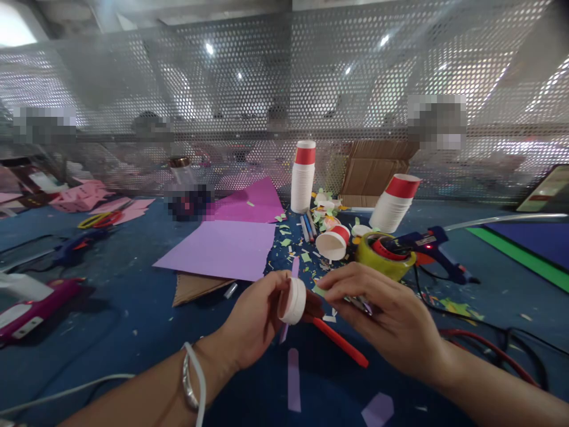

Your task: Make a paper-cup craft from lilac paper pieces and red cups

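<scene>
Blue cloth covers the bench [111, 284], which is strewn with paper scraps. Behind it stands a perforated metal screen [249, 101]. A large purple sheet of paper [222, 249] lies flat near the middle, with a magenta sheet [253, 201] behind it and brown cardboard [195, 286] poking out beneath its near edge. Two stacks of red-and-white paper cups stand further back: an upright stack [303, 177] and a leaning stack [395, 203] to its right. A blue glue gun [433, 244] lies just beside a yellow roll of tape [384, 254]. One cut cup [333, 243] lies on its side near the tape.

The left hand [255, 317] has its grip closed around a small white cup [294, 300], held above the near edge of the bench with its rim facing right. A thin purple paper strip [295, 267] runs up behind the cup. The right hand [386, 317] meets it, fingers pinched closed on something small and purple at the cup's mouth; what it is cannot be told. A red pen [341, 344] lies on the bench beneath both hands.
</scene>
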Tool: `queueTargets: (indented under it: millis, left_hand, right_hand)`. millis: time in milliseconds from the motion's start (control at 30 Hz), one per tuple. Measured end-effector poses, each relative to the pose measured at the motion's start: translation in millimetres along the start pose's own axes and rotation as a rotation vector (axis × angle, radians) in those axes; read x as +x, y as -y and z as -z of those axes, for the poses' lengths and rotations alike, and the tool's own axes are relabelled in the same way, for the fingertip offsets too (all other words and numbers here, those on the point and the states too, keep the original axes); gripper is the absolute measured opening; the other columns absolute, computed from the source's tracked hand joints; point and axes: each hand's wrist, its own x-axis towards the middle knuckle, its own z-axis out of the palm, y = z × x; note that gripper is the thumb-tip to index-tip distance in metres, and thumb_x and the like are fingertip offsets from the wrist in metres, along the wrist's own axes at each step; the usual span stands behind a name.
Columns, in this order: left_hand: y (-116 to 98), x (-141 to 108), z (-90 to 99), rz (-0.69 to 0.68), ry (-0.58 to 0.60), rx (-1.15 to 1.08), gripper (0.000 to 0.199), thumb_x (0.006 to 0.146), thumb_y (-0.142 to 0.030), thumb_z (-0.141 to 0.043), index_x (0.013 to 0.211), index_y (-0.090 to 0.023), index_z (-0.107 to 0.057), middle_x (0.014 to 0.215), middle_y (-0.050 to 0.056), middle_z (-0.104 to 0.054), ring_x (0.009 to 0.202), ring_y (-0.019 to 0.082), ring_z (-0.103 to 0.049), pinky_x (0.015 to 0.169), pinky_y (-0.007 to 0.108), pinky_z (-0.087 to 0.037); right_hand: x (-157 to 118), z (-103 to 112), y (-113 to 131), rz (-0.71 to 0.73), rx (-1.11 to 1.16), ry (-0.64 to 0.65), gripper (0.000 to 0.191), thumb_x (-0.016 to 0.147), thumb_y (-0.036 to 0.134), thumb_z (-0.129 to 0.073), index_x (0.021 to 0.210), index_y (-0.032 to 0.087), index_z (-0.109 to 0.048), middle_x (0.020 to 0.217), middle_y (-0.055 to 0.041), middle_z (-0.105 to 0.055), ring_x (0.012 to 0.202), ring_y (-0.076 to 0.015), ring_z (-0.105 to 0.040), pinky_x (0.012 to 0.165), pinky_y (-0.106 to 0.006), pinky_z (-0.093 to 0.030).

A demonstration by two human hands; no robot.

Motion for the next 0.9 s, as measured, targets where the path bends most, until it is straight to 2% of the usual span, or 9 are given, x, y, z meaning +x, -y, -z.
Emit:
queueTargets:
  millis: [200, 433, 600, 767, 900]
  left_hand:
    - [2, 1, 1.7, 0.059, 0.086, 0.063, 0.032, 0.080, -0.040, -0.054, 0.071, -0.011, -0.064, 0.066, 0.011, -0.069, 0.062, 0.019, -0.066, 0.068, 0.030, -0.051]
    - [7, 1, 2.5, 0.077, 0.163, 0.057, 0.018, 0.074, -0.031, -0.054, 0.076, -0.015, -0.062, 0.053, 0.002, -0.063, 0.048, 0.014, -0.060, 0.060, 0.027, -0.049]
    - [6, 0, -0.5, 0.107, 0.152, 0.065, 0.018, 0.073, -0.032, -0.057, 0.072, -0.015, -0.061, 0.059, 0.006, -0.068, 0.057, 0.017, -0.066, 0.060, 0.026, -0.049]
    - [7, 0, 0.4, 0.112, 0.128, 0.080, 0.020, 0.071, -0.033, -0.060, 0.079, -0.015, -0.061, 0.062, 0.006, -0.069, 0.057, 0.019, -0.068, 0.058, 0.027, -0.050]
    - [7, 0, 1.2, 0.117, 0.127, 0.099, 0.018, 0.070, -0.033, -0.060, 0.077, -0.016, -0.061, 0.060, 0.006, -0.068, 0.056, 0.019, -0.068, 0.058, 0.027, -0.051]
  right_hand:
    - [-1, 5, 8, 0.051, -0.003, -0.023, 0.022, 0.087, 0.003, -0.061, 0.099, 0.021, -0.065, 0.101, -0.0047, -0.073, 0.092, -0.0137, -0.070, 0.080, -0.025, -0.059]
    - [0, 1, 12, 0.123, 0.071, 0.024, 0.025, 0.090, 0.004, -0.059, 0.106, 0.022, -0.066, 0.102, -0.0077, -0.073, 0.094, -0.0173, -0.071, 0.077, -0.030, -0.062]
    - [0, 0, 10, 0.155, 0.090, 0.059, 0.023, 0.092, 0.006, -0.058, 0.107, 0.021, -0.066, 0.104, -0.0091, -0.073, 0.095, -0.0177, -0.070, 0.079, -0.031, -0.061]
    - [0, 1, 10, 0.168, 0.098, 0.082, 0.025, 0.089, 0.002, -0.058, 0.107, 0.019, -0.065, 0.105, -0.0091, -0.073, 0.098, -0.0166, -0.068, 0.084, -0.031, -0.059]
    - [-1, 1, 9, 0.190, 0.113, 0.099, 0.025, 0.088, -0.001, -0.058, 0.105, 0.016, -0.065, 0.105, -0.0102, -0.073, 0.099, -0.0159, -0.068, 0.086, -0.031, -0.058]
